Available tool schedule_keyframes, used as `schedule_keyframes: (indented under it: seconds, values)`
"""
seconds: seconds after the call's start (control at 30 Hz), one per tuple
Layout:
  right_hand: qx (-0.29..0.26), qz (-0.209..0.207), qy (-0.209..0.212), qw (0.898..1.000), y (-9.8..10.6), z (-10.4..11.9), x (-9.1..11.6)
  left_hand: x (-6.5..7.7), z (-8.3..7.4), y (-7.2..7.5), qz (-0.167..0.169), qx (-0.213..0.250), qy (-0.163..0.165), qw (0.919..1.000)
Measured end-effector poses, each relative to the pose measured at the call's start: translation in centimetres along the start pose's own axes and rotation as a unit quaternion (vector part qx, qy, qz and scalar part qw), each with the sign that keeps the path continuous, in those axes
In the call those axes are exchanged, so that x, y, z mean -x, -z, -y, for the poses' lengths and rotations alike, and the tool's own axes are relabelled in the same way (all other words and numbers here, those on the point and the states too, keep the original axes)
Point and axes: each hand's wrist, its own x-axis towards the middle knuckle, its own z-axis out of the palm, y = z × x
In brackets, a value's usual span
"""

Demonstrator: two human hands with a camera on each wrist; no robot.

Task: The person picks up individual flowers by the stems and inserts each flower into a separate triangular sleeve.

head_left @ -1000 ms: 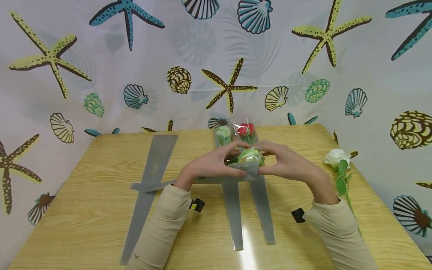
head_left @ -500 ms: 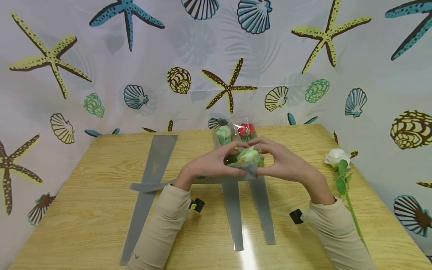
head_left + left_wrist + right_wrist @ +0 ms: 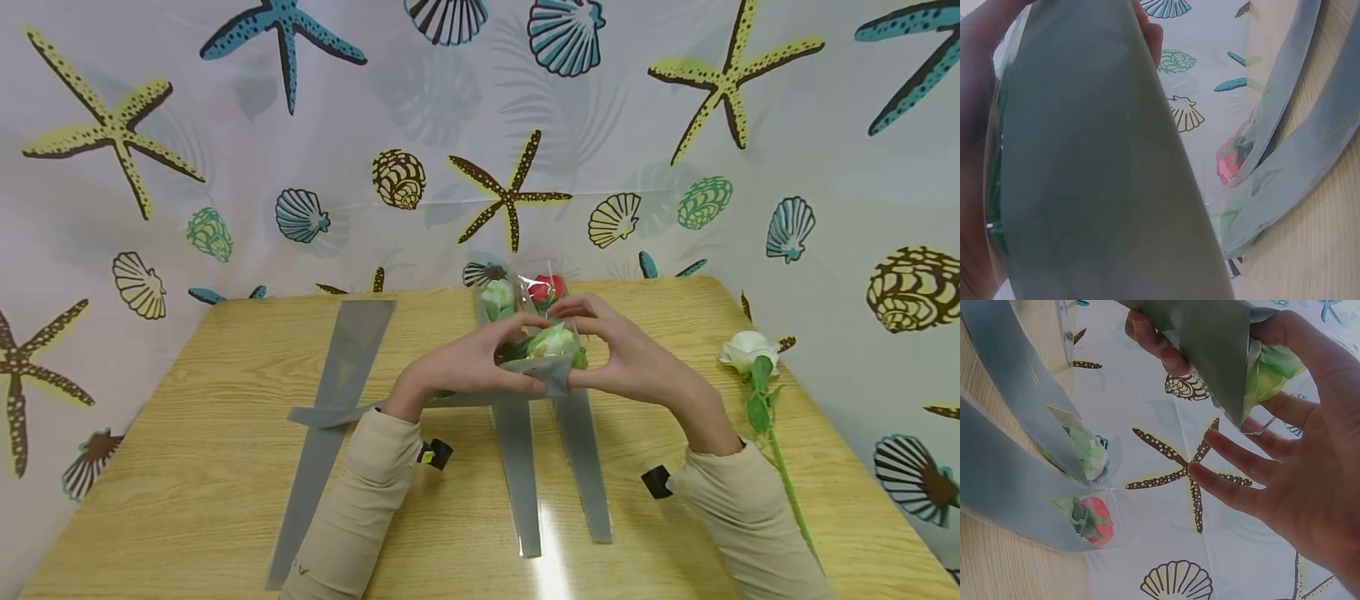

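A pale green-white rose (image 3: pixel 557 341) sits in the wide end of a grey, clear-fronted flower sleeve (image 3: pixel 553 375), held sideways above the table. My left hand (image 3: pixel 465 360) grips the sleeve behind the bloom, thumb on the near side and fingers on the far side. At the mouth, my right hand (image 3: pixel 641 354) pinches the sleeve's edge around the flower, its other fingers spread, as the right wrist view shows. The sleeve's grey back (image 3: pixel 1104 156) fills much of the left wrist view and hides most of the stem.
Beneath the hands lie a sleeved pale green rose (image 3: pixel 498 298) and a sleeved red rose (image 3: pixel 546 289). A flat grey sleeve (image 3: pixel 300 492) lies at left, crossed by the held sleeve's narrow end. A loose white rose (image 3: pixel 750 350) lies along the table's (image 3: pixel 187 467) right side.
My right hand's fingers have lifted and spread slightly, and its thumb has shifted a little left along the sleeve's mouth. The left hand has hardly moved.
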Motion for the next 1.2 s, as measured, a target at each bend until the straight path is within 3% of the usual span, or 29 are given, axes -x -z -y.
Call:
schedule_keyframes:
  seconds: [0.47, 0.87, 1.2]
  values:
    - [0.009, -0.027, -0.007, 1.000, 2.0, -0.5, 0.9, 0.1, 0.2, 0.3, -0.010, 0.005, 0.011, 0.9999]
    - [-0.007, -0.007, -0.060, 0.998, 3.1, -0.4, 1.5, 0.3, 0.4, 0.6, 0.004, -0.006, 0.024, 0.9997]
    - [-0.023, -0.001, -0.070, 0.997, 3.2, -0.7, 1.7, 0.1, 0.5, 0.4, -0.035, -0.005, 0.008, 0.9994]
